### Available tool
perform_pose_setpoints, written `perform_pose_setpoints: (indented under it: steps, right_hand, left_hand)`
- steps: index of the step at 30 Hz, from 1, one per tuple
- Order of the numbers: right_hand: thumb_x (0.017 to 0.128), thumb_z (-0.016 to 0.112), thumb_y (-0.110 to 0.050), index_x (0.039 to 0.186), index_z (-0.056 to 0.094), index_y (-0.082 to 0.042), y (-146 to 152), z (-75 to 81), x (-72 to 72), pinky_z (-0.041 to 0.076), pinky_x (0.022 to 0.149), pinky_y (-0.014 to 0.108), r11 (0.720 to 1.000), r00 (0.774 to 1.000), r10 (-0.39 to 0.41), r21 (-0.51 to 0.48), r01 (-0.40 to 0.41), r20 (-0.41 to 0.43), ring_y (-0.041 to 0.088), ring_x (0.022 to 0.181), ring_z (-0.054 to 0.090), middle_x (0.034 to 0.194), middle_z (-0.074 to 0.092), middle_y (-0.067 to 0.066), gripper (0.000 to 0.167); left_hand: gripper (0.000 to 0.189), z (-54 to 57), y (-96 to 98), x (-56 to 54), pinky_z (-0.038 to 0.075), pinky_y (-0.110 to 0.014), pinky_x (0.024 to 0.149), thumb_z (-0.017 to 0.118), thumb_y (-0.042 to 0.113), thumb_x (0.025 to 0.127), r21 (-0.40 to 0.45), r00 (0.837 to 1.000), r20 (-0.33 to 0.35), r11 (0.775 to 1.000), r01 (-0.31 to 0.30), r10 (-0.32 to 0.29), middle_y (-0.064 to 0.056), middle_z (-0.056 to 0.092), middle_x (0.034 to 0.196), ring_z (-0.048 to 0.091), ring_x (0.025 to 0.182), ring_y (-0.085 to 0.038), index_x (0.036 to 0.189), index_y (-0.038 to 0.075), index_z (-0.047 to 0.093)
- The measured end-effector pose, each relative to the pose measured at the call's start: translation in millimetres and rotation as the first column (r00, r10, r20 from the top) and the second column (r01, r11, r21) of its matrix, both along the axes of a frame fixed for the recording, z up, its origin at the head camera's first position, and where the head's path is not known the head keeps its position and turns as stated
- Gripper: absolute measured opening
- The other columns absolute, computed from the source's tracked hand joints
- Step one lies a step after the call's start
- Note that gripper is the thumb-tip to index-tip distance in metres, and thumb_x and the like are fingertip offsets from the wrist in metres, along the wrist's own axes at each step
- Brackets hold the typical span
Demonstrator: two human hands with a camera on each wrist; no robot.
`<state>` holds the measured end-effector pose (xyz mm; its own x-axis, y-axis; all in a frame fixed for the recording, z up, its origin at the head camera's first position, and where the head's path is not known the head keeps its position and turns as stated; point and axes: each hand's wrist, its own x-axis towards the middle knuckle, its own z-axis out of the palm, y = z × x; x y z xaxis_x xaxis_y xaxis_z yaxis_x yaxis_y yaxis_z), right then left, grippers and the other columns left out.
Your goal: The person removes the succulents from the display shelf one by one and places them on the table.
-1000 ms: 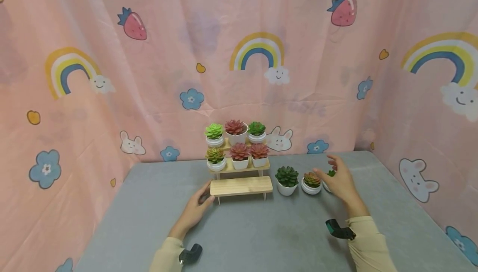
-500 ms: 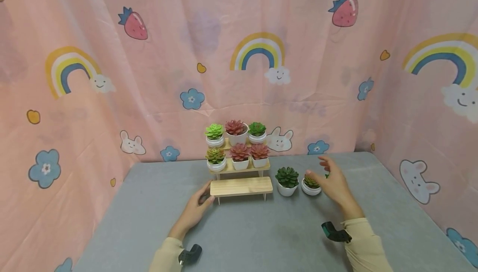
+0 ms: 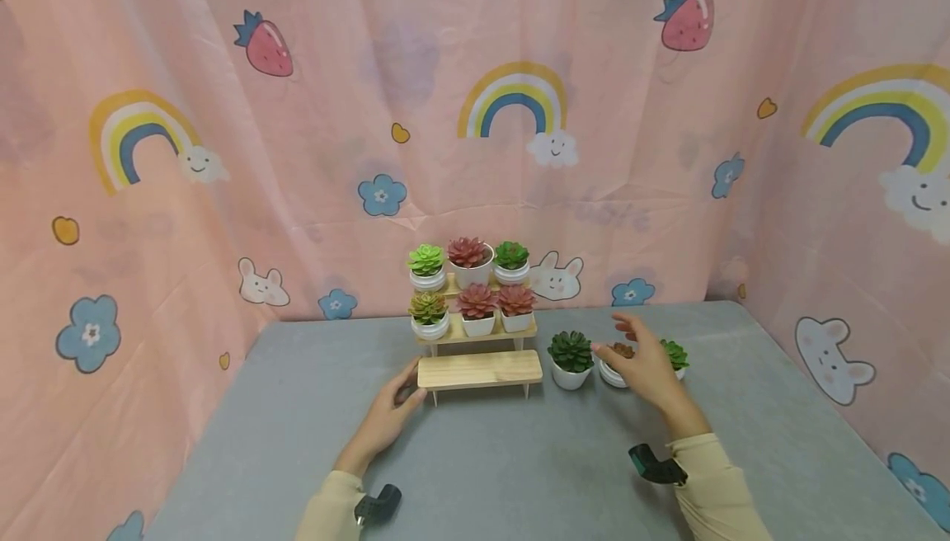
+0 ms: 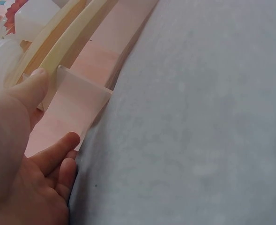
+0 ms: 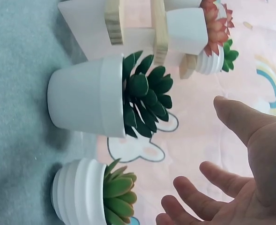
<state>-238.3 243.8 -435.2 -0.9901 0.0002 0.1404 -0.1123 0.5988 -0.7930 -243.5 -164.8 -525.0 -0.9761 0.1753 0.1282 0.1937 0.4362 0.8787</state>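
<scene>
My left hand holds the left end of the lowest step of a wooden tiered stand; the left wrist view shows the thumb on the board's edge, beside a translucent leg. With fingers spread and nothing held, my right hand hovers by the potted succulents on the table. Nearest its fingertips stand a dark green succulent in a smooth white pot and a smaller green-orange succulent in a ribbed white pot, partly hidden behind the hand in the head view. A bright green succulent shows beyond the wrist.
The two upper steps carry several potted succulents, among them a lime green one, a dark red one and a pink-red one. Behind the grey table hangs a pink patterned curtain.
My right hand has moved left, from the bright green succulent across the ribbed pot toward the dark green succulent, uncovering the bright green one. My left hand stays at the stand.
</scene>
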Motion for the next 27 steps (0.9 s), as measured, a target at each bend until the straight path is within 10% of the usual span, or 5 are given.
perform_pose_setpoints:
  steps: [27]
  right_hand:
    - [0.098, 0.067, -0.034, 0.152, 0.038, -0.002, -26.9, -5.7, 1.3, 0.039, 0.108, 0.068, 0.996, 0.999, 0.045, 0.073, -0.045, 0.002, 0.055, 0.139, 0.039, 0.150, 0.045, 0.032, 0.069]
  left_hand:
    - [0.062, -2.2, -0.3, -0.6, 0.043, -0.051, 0.107, 0.061, 0.032, 0.102, -0.007, 1.000, 0.003, 1.000, -0.007, 0.007, -0.015, 0.054, 0.150, 0.049, 0.140, -0.035, 0.157, 0.014, 0.039]
